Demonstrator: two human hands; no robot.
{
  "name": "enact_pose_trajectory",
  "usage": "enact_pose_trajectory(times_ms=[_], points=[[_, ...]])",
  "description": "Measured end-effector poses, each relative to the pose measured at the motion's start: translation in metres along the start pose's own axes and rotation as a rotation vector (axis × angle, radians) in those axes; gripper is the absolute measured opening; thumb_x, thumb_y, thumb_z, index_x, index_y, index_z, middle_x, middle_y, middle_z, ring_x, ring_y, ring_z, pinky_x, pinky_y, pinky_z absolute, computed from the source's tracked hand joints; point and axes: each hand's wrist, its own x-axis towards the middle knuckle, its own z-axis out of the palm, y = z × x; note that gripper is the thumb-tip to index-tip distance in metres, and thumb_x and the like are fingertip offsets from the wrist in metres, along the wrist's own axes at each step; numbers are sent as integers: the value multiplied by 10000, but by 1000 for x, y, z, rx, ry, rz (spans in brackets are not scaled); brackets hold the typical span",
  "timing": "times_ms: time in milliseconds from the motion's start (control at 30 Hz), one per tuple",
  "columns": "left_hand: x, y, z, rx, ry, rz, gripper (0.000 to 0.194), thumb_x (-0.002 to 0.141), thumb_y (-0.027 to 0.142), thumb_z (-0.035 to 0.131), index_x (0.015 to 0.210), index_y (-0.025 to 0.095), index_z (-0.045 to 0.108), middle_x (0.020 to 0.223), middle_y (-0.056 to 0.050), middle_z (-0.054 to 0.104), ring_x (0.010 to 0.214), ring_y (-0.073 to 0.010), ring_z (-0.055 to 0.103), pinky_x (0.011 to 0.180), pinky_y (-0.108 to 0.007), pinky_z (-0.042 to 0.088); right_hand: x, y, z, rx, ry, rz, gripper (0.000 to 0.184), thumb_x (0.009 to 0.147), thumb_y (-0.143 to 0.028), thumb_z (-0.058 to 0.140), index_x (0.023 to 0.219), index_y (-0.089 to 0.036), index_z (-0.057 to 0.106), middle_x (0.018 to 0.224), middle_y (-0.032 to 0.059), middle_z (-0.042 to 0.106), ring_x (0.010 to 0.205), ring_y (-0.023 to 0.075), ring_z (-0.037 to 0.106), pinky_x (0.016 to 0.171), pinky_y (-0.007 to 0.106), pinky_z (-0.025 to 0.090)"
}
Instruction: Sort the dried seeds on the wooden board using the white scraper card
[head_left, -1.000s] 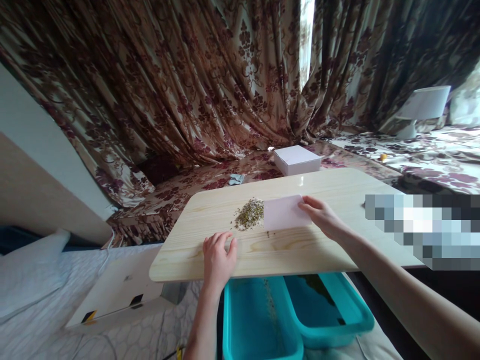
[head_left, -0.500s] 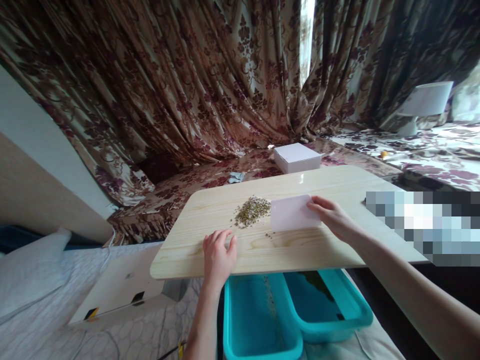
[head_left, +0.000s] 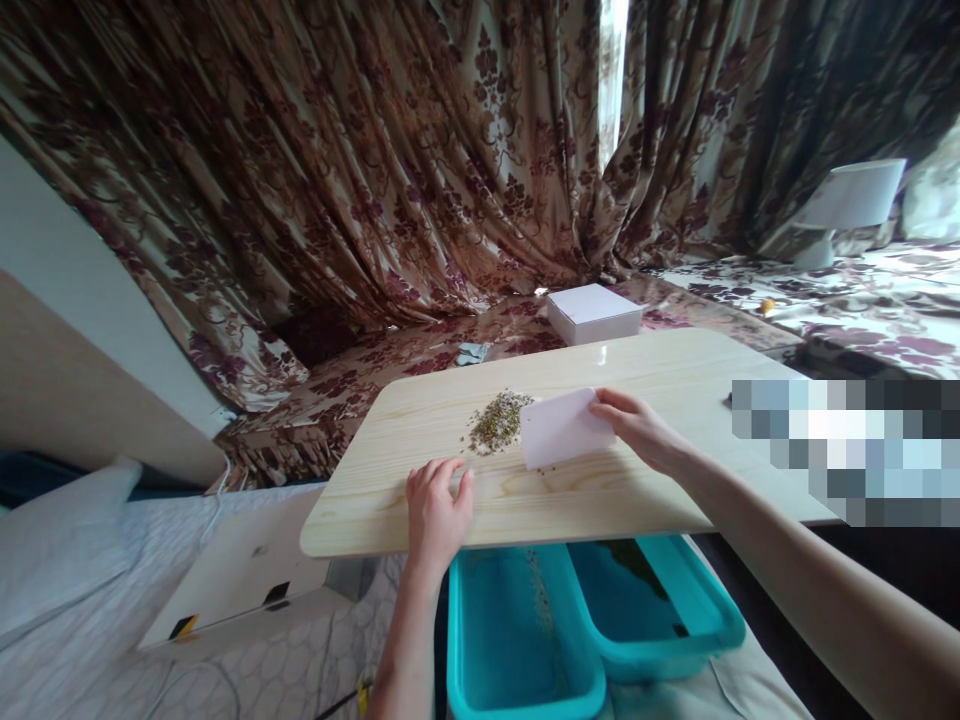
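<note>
A heap of small mixed grains or seeds (head_left: 495,424), yellow-green and whitish, lies on the pale wooden tabletop (head_left: 660,375). My right hand (head_left: 634,425) grips the right end of a thin white card (head_left: 566,430). The card tilts over the heap's right edge and hides part of it; a few loose grains show by its lower edge. My left hand (head_left: 439,505) rests on the table's near edge, fingers slightly apart, holding nothing, just below and left of the heap.
Below the near edge stand two turquoise tubs (head_left: 517,640), the left with scattered bits, the right with something dark green. A white box (head_left: 594,314) and a pale blue cloth (head_left: 472,353) lie behind the table. A flat box (head_left: 240,560) rests at lower left; a lamp (head_left: 847,205) stands far right.
My right hand has moved left with the card, which now tilts more and covers the right part of the heap. My left hand has stayed in place.
</note>
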Motion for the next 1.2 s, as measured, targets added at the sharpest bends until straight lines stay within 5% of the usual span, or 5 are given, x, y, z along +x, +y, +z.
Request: enact_pose_trajectory(times_ms=[333, 700, 1200], points=[[0, 1, 0, 1, 6, 2, 190, 877, 300, 504, 942, 216, 662, 993, -74, 711, 983, -236, 630, 957, -435, 414, 8, -1, -4, -13, -35, 38, 164, 656, -299, 588, 758, -180, 637, 687, -4, 633, 639, 141, 538, 572, 244, 382], [0, -4, 3, 1, 17, 8, 191, 873, 312, 503, 936, 221, 658, 985, -72, 709, 974, -236, 634, 955, -427, 426, 20, -6, 20, -2, -143, 65, 134, 621, -268, 565, 704, -188, 633, 654, -6, 603, 622, 139, 499, 587, 249, 352], [-2, -3, 2, 2, 10, 5, 188, 881, 315, 505, 956, 219, 649, 1003, -66, 709, 994, -245, 628, 964, -445, 416, 13, -4, -12, -117, -247, 95, 134, 614, -290, 538, 648, -173, 593, 612, -18, 557, 583, 127, 475, 554, 256, 322]])
